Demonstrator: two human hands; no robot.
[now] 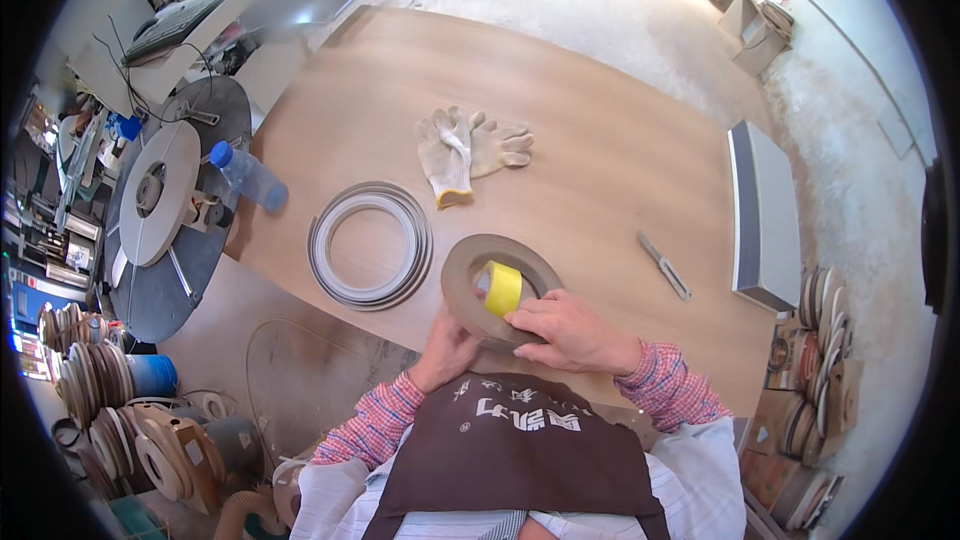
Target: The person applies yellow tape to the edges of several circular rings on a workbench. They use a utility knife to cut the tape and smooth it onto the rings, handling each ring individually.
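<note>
Near the table's front edge, both my hands hold a brown coiled roll of edge banding (465, 280), tilted up toward me. My left hand (450, 348) grips its near left side, the fingers partly hidden behind the roll. My right hand (572, 330) closes over the near right rim, thumb below and fingers reaching into the ring. A roll of yellow tape (504, 289) shows within the ring's opening, its lower edge by my right fingertips. Whether those fingers also grip the tape I cannot tell.
Left of the roll lies a grey-white coil of banding (322, 250). Farther back are white work gloves (455, 155). A utility knife (664, 265) and a grey box (765, 215) are at right. A plastic bottle (248, 177) stands near a round black turntable (215, 240) at left.
</note>
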